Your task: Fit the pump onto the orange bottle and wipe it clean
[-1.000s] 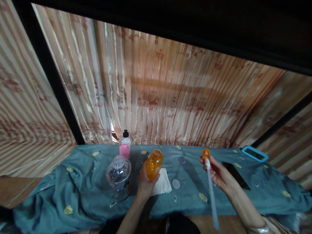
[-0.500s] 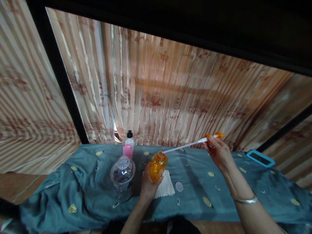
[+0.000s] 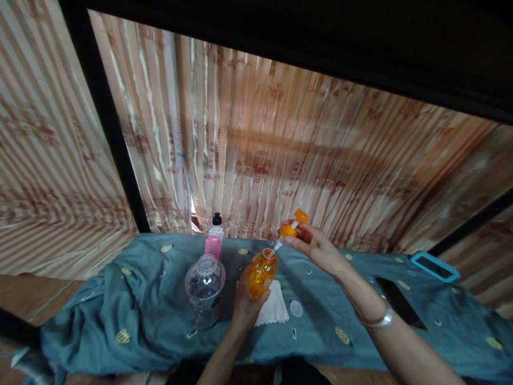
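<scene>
Left hand point(image 3: 243, 310) was wrapped around the lower body of the orange bottle point(image 3: 260, 272), fingers curled at its back, holding it off the table and tilted to the right. Bottle was translucent amber-orange, rounded and bulging in the middle, with a short open neck at the top. Right hand point(image 3: 316, 247) pinched the orange pump head point(image 3: 293, 224) between thumb and fingertips, up and to the right of the bottle mouth. White dip tube point(image 3: 275, 249) ran down from the pump head at a slant, its lower end inside the bottle neck; how deep it reached could not be told. A silver bangle point(image 3: 377, 320) sat on the right wrist. Under the bottle lay a white folded cloth point(image 3: 274, 309) on the teal tablecloth point(image 3: 132, 310), with a small pale round disc point(image 3: 296, 308) just beside it. Left of the bottle stood a clear jug point(image 3: 204, 289), upright, mouth open. Behind it, near the curtain point(image 3: 280, 160), stood a small bottle with pink label point(image 3: 214, 241) and black cap. Far right on the table: a dark phone point(image 3: 401, 310) and a blue-framed device point(image 3: 435, 266).
</scene>
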The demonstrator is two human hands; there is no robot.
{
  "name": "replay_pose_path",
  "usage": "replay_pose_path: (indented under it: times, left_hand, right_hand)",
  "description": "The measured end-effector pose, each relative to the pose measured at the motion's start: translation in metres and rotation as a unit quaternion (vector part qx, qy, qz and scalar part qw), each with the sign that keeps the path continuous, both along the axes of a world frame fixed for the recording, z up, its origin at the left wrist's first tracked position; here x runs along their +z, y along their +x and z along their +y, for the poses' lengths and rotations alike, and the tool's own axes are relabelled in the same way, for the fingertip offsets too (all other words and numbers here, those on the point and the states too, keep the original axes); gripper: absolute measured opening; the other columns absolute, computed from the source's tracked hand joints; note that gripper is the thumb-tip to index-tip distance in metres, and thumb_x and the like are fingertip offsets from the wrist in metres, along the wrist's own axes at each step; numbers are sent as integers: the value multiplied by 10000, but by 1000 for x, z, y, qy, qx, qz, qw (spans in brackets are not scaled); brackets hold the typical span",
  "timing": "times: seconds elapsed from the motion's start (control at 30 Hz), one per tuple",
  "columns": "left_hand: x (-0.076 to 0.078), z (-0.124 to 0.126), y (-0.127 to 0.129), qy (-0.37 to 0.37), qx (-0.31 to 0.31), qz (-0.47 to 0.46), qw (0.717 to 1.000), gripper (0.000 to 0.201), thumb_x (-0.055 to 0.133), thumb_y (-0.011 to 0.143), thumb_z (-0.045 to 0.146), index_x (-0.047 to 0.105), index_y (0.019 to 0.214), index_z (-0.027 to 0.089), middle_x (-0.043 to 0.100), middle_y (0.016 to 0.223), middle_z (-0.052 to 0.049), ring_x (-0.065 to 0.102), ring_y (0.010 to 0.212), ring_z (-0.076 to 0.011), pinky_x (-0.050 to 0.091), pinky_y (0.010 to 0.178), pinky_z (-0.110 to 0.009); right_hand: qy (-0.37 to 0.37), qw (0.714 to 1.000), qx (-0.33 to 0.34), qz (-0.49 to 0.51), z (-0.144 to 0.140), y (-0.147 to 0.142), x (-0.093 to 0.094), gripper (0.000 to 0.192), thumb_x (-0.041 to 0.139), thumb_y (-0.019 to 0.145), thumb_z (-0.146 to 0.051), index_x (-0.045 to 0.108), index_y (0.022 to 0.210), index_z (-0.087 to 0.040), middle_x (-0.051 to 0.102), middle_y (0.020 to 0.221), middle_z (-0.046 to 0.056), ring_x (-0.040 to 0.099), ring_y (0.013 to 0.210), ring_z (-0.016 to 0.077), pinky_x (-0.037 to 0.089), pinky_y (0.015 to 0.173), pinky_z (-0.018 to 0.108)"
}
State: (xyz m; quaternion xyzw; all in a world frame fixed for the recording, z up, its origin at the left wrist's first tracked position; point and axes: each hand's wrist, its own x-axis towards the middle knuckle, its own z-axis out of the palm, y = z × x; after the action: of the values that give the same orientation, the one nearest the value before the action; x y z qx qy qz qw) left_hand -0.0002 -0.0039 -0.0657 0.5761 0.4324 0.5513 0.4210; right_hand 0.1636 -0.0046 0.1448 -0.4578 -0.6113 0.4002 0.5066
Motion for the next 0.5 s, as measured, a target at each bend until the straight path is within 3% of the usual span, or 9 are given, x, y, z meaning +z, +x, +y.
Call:
replay_pose_path:
  times: [0.1, 0.17, 0.3, 0.5]
  left_hand:
    - [2, 0, 0, -11, 1, 8, 1000, 680, 754, 642, 195, 536, 1285, 233, 676, 1225, -90, 653, 1101, -294, 533, 970, -468]
    - [3, 0, 0, -17, 3, 12, 1000, 670, 755, 634, 191, 541, 1268, 223, 681, 1209, -87, 654, 1091, -293, 527, 974, -475]
    - [2, 0, 0, -29, 6, 14, 999, 691, 762, 617, 196, 524, 1266, 198, 678, 1199, -97, 646, 1110, -304, 511, 991, -499]
    - [2, -1, 1, -31, -6, 6, 999, 680, 749, 631, 197, 504, 1266, 193, 670, 1212, -105, 644, 1105, -301, 504, 999, -517]
  right_hand:
    - [-7, 998, 48, -37, 5, -14, -29, 415, 795, 728, -470, 665, 1023, -208, 704, 1008, 36, 650, 993, 217, 466, 972, 381]
    - [3, 995, 65, -77, 5, -19, -39, 383, 762, 761, -447, 651, 1026, -193, 690, 996, 52, 642, 992, 236, 463, 966, 399]
    - [-1, 992, 73, -102, 3, -22, -45, 415, 704, 804, -419, 624, 1118, -158, 685, 1079, 97, 637, 1048, 258, 450, 988, 423]
    - [7, 988, 73, -134, 0, -24, -49, 389, 661, 829, -435, 623, 1079, -140, 688, 1115, 142, 634, 1083, 287, 447, 981, 450]
